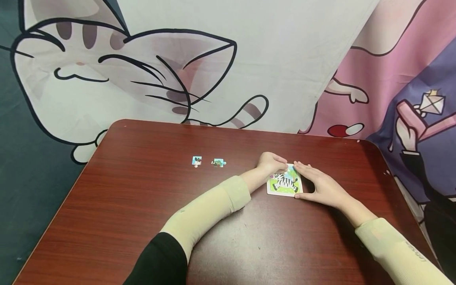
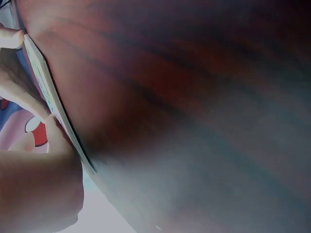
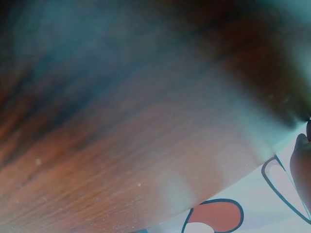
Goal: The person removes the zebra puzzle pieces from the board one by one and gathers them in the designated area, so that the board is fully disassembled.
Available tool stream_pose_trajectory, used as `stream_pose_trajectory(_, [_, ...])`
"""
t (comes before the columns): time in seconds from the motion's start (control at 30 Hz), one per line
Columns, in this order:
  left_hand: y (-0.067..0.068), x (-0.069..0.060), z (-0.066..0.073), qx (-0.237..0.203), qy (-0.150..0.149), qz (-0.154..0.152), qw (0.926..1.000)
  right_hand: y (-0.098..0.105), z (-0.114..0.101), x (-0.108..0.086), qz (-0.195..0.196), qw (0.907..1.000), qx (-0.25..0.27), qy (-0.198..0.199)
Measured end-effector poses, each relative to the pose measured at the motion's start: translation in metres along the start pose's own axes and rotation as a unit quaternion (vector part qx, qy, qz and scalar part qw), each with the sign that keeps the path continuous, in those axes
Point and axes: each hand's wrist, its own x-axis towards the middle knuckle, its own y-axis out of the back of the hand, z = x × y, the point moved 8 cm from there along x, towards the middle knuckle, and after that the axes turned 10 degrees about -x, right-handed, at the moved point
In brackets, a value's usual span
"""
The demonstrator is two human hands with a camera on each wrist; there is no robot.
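Observation:
A small square picture puzzle (image 1: 284,184) with a zebra on green grass and a pale border lies flat on the table. My left hand (image 1: 271,163) reaches over its upper left part, fingertips on the picture; whether a piece is between them is hidden. My right hand (image 1: 322,188) lies along the puzzle's right side, fingers extended to the top right corner and thumb at the lower right corner. In the left wrist view, the board (image 2: 58,104) appears edge-on with fingers against it. Two loose puzzle pieces, one blue and white (image 1: 196,161) and one blue and green (image 1: 219,162), lie farther left.
The brown wooden table (image 1: 142,190) has a rounded far edge. Behind it hangs a cloth (image 1: 285,59) printed with a cartoon cat, with pink and purple prints on the right. The right wrist view shows mostly blurred tabletop (image 3: 121,145).

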Motion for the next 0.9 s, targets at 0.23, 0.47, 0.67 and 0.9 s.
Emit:
stream_pose_trajectory(0.23, [-0.0002,0.0009,-0.0019,0.008,-0.006,0.026,0.9996,0.0003,-0.0002,-0.0006,-0.001,1.0,0.001,-0.002])
stream_pose_trajectory(0.47, [-0.0023,-0.0016,-0.0022,-0.025,0.001,0.027,0.9993,0.0014,-0.0002,-0.001,-0.004,1.0,-0.002,-0.006])
stream_pose_trajectory(0.67, [-0.0024,-0.0011,-0.0035,-0.042,0.004,0.033,0.9986,0.0028,-0.0025,0.001,-0.005,1.0,0.003,-0.006])
stream_pose_trajectory(0.9, [-0.0019,0.0007,-0.0071,-0.081,0.015,0.022,0.9964,0.0028,-0.0042,0.0012,-0.006,1.0,0.002,-0.006])
